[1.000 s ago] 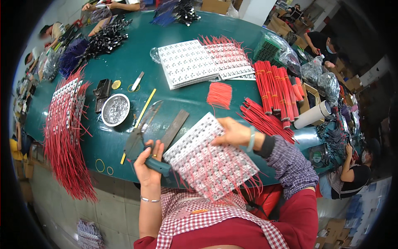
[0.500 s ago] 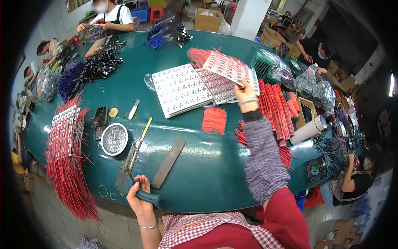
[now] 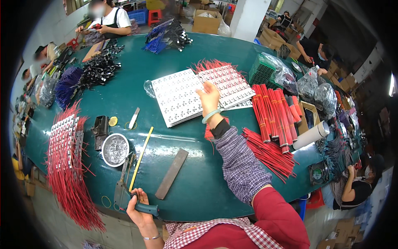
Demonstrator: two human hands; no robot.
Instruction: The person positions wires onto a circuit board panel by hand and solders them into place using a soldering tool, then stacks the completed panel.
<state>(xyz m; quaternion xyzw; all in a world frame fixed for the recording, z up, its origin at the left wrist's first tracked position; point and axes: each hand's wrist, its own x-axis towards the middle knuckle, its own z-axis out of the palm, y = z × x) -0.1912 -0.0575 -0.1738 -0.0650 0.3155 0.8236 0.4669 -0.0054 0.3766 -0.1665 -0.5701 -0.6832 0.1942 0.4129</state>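
Note:
My left hand is closed round the teal handle of a soldering gun at the table's front edge; its narrow end points away from me, near a white bowl of silvery bits. My right hand is over the seam between two stacks of white panels, fingers loosely apart, with nothing visible in them. The left panel stack has rows of small dark parts. On the right stack, the top panel has red wires fanning past its far edge. My right wrist partly covers a red wire bundle.
Panels with long red wires hang over the table's left edge. A yellow rod, a grey flat bar and a knife lie in front. Red tube bundles, a white roll and green trays stand right. Other people sit around.
My right hand has let go of the red-wired panel, which now lies flat on the right stack, and has moved left. The soldering gun stays in my left hand, shifted slightly.

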